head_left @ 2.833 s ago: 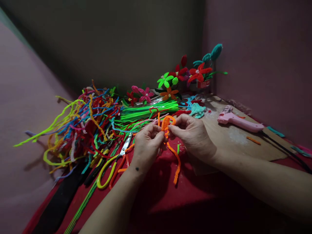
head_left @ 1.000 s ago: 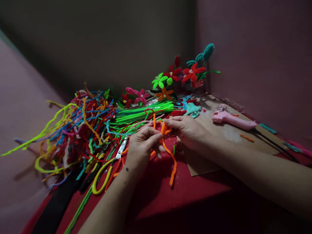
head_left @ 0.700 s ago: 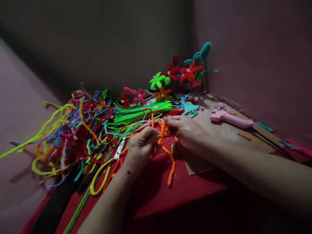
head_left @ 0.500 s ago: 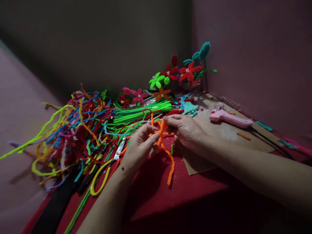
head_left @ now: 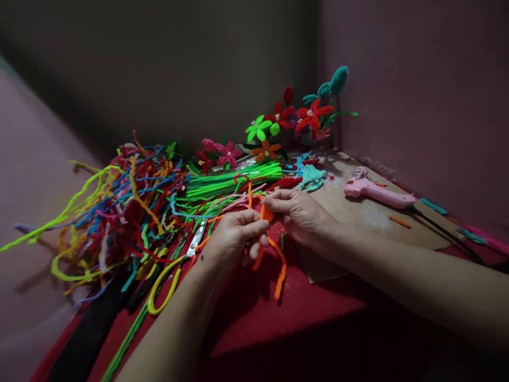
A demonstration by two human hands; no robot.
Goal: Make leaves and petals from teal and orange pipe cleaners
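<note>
Between my two hands are orange pipe cleaners (head_left: 266, 213), joined into a piece with a looped part at the middle. Loose ends stick up behind it and hang down below my fingers. My left hand (head_left: 240, 233) is closed, pinching the piece from the left with thumb and forefinger. From the right, my right hand (head_left: 299, 216) pinches the upper part of the same piece. The fingers hide much of its centre. Scissors with yellow handles (head_left: 164, 291) lie beside my left forearm.
A big tangle of coloured pipe cleaners (head_left: 119, 212) covers the left side. Behind my hands lies a bundle of green pipe cleaners (head_left: 234, 180), with finished fuzzy flowers (head_left: 314, 114) further back. A pink glue gun (head_left: 377, 192) rests on a brown board (head_left: 350, 223) at the right.
The orange piece has turned in my fingers, its spread arms now more hidden. My left fingers have moved slightly right, closer to my right hand.
</note>
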